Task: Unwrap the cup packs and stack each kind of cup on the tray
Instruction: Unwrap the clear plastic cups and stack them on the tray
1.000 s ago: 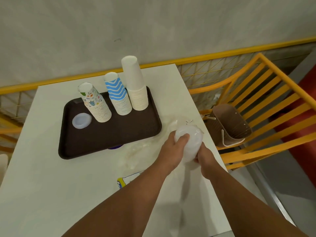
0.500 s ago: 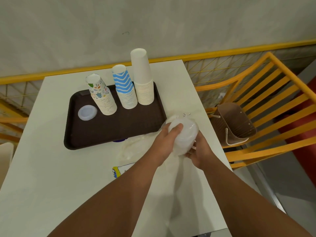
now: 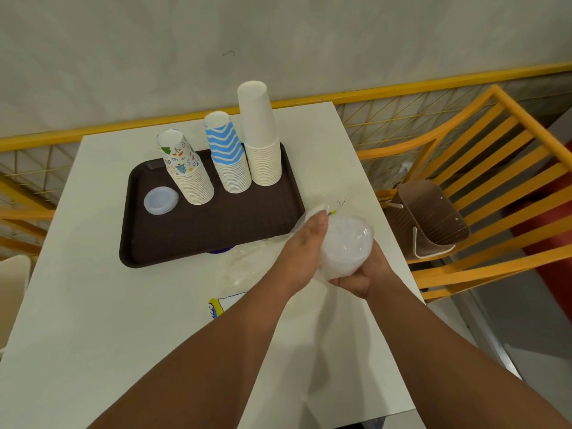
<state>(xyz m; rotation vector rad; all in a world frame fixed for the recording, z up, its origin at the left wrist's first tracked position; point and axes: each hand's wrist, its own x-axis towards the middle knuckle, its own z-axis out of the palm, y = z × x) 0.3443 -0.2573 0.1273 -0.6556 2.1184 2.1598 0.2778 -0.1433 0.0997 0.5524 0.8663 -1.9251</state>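
A dark brown tray [image 3: 201,230] lies on the white table [image 3: 93,305]. On it stand three upside-down stacks: patterned cups [image 3: 185,168], blue zigzag cups [image 3: 230,156] and plain white cups [image 3: 261,134]. A small pile of clear lids [image 3: 161,200] lies at the tray's left. My right hand [image 3: 362,274] cradles a wrapped pack of clear lids [image 3: 346,246] from below, just right of the tray. My left hand [image 3: 305,249] presses on the pack's left side, fingers on its wrapper.
Crumpled clear wrappers [image 3: 241,267] and a printed wrapper [image 3: 221,305] lie on the table below the tray. A brown basket [image 3: 430,221] rests on a yellow chair [image 3: 495,168] to the right. A yellow railing [image 3: 402,91] runs behind the table.
The pack and both hands stay together beside the tray's right end. My left hand has slid from the pack's top to its left side. The view has shifted a little.
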